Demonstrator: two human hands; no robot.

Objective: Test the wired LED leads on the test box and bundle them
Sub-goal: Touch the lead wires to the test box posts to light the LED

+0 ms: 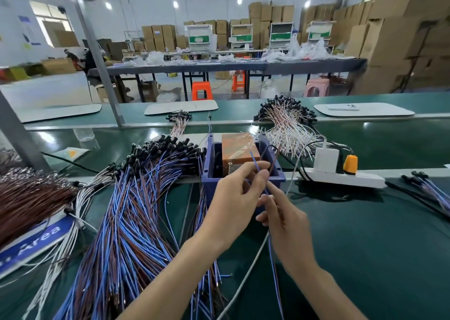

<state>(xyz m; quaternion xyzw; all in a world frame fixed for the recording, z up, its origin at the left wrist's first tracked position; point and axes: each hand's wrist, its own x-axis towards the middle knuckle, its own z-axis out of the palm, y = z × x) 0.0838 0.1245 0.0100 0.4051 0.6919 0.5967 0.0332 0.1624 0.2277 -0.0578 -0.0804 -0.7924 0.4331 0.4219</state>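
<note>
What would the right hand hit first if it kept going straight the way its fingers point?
Probably the left hand: the right hand points up-left at its fingertips, both pinching the blue lead. Behind lies the blue test box. Depth is uncertain.

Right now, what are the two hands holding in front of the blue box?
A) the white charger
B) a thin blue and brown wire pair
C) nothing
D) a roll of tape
B: the left hand and the right hand both pinch the wire pair, whose blue and brown ends rise over the blue box.
</note>
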